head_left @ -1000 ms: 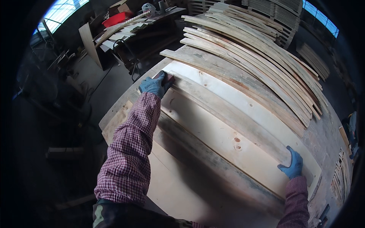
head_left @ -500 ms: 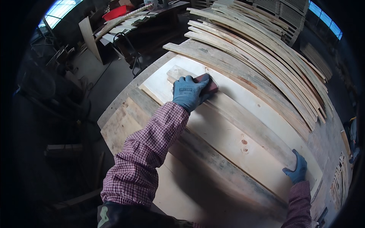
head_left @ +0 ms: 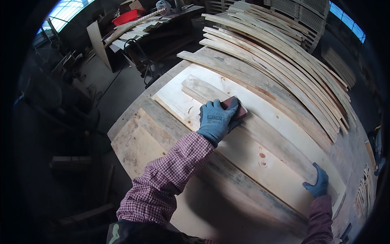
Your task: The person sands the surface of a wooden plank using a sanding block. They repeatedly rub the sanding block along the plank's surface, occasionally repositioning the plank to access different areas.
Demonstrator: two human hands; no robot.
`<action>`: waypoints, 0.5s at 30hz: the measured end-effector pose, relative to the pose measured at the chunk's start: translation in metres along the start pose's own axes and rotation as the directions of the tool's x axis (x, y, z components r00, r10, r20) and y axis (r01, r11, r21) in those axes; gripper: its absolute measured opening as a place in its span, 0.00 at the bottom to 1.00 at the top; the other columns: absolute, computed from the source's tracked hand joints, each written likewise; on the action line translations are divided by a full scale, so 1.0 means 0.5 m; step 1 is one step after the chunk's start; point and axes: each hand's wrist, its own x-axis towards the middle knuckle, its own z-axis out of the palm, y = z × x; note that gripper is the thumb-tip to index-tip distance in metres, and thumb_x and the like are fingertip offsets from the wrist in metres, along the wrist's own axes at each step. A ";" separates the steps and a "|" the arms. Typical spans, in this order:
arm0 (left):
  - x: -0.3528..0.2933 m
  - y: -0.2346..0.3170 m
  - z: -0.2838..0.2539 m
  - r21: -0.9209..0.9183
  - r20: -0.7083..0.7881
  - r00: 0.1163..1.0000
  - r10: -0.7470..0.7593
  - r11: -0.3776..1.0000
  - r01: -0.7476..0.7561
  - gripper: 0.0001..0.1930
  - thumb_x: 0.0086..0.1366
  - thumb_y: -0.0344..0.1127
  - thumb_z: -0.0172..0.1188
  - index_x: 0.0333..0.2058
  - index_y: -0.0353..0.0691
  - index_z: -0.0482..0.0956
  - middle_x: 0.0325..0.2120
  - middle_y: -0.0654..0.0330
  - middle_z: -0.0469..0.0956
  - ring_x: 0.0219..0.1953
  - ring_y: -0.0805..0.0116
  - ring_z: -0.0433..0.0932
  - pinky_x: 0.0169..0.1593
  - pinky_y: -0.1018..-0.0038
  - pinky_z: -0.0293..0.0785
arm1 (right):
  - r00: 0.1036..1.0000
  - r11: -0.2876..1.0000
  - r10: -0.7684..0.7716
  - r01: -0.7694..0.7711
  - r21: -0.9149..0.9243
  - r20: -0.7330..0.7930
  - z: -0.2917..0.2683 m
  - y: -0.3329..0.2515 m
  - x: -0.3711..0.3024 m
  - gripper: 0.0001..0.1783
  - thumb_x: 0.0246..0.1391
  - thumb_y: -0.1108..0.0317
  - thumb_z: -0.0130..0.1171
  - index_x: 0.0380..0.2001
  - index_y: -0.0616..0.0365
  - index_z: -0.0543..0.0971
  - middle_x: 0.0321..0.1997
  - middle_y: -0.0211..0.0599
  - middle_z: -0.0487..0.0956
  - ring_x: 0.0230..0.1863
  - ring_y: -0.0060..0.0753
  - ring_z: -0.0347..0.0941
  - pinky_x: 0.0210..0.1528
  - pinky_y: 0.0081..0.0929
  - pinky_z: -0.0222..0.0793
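My left hand (head_left: 217, 122), in a blue work glove, is closed around a dark red sanding block (head_left: 236, 109). The block presses on the upper face of a long, narrow wooden plank (head_left: 280, 142). My right hand (head_left: 319, 181), gloved the same way, grips the plank's near right end, thumb and fingers on either side of it. Beneath the plank lies a wide pale wooden panel (head_left: 284, 117) with a few knots. The left palm and the underside of the block are hidden.
Several long wooden strips (head_left: 276, 67) are stacked on the far right of the worktable (head_left: 347, 152). A greyish board (head_left: 239, 185) lies nearer me. Behind, a bench holds wood pieces and a red basin (head_left: 124, 17). A bundle of thin sticks (head_left: 362, 193) sits at the right.
My left hand and the sanding block have slid along the plank toward my right hand. The right hand stays at the plank's end. The view has shifted slightly.
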 end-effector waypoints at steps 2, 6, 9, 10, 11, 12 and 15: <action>-0.024 0.029 -0.005 -0.050 -0.033 0.989 0.145 0.988 -0.146 0.34 0.60 0.61 0.64 0.64 0.63 0.68 0.44 0.48 0.74 0.46 0.47 0.74 0.48 0.51 0.70 | 1.000 1.000 0.003 -0.003 0.020 0.004 0.012 0.000 0.004 0.59 0.19 0.60 0.83 0.63 0.55 0.70 0.59 0.43 0.76 0.57 0.53 0.72 0.61 0.47 0.68; -0.022 -0.055 0.002 0.026 -0.083 0.985 0.153 0.988 -0.151 0.36 0.59 0.63 0.64 0.66 0.67 0.67 0.46 0.49 0.74 0.46 0.47 0.74 0.50 0.52 0.69 | 0.999 0.999 0.034 -0.035 0.012 0.018 0.005 -0.013 0.010 0.59 0.19 0.60 0.83 0.63 0.54 0.71 0.58 0.43 0.77 0.57 0.53 0.72 0.61 0.46 0.69; 0.057 -0.208 -0.026 0.191 -0.005 0.973 -0.229 0.955 0.225 0.34 0.62 0.65 0.60 0.64 0.65 0.69 0.46 0.46 0.77 0.45 0.48 0.76 0.48 0.52 0.74 | 1.000 1.000 -0.010 0.010 -0.003 0.003 0.009 -0.013 0.003 0.58 0.20 0.59 0.83 0.63 0.53 0.71 0.58 0.44 0.77 0.57 0.52 0.72 0.61 0.47 0.68; 0.080 -0.257 -0.038 0.183 0.056 0.943 -0.327 0.932 0.313 0.32 0.62 0.65 0.60 0.63 0.68 0.66 0.47 0.47 0.75 0.49 0.46 0.75 0.50 0.51 0.73 | 0.999 0.999 -0.035 0.035 -0.006 -0.012 0.010 -0.008 0.003 0.57 0.20 0.59 0.83 0.63 0.53 0.71 0.57 0.44 0.77 0.57 0.52 0.72 0.60 0.47 0.68; 0.109 -0.287 -0.044 0.219 0.136 0.905 -0.403 0.903 0.369 0.31 0.64 0.66 0.57 0.63 0.69 0.66 0.51 0.46 0.75 0.54 0.44 0.75 0.54 0.50 0.73 | 1.000 1.000 -0.025 0.025 -0.015 -0.008 0.009 -0.009 0.002 0.57 0.21 0.58 0.83 0.63 0.52 0.71 0.57 0.44 0.77 0.56 0.52 0.72 0.60 0.47 0.68; 0.126 -0.291 -0.057 0.275 0.124 0.853 -0.507 0.843 0.462 0.30 0.65 0.67 0.55 0.63 0.69 0.65 0.52 0.45 0.74 0.56 0.45 0.75 0.56 0.50 0.73 | 1.000 1.000 -0.010 0.010 -0.020 -0.004 0.010 -0.016 0.001 0.56 0.22 0.58 0.82 0.63 0.52 0.71 0.57 0.44 0.77 0.56 0.52 0.73 0.61 0.47 0.67; 0.174 -0.337 -0.067 0.160 0.284 0.672 -0.684 0.724 0.671 0.39 0.68 0.70 0.45 0.71 0.57 0.58 0.62 0.47 0.71 0.62 0.44 0.72 0.63 0.58 0.69 | 1.000 0.997 -0.007 0.008 -0.072 0.001 0.000 -0.036 0.009 0.55 0.23 0.56 0.82 0.63 0.51 0.71 0.56 0.43 0.77 0.55 0.51 0.73 0.61 0.47 0.66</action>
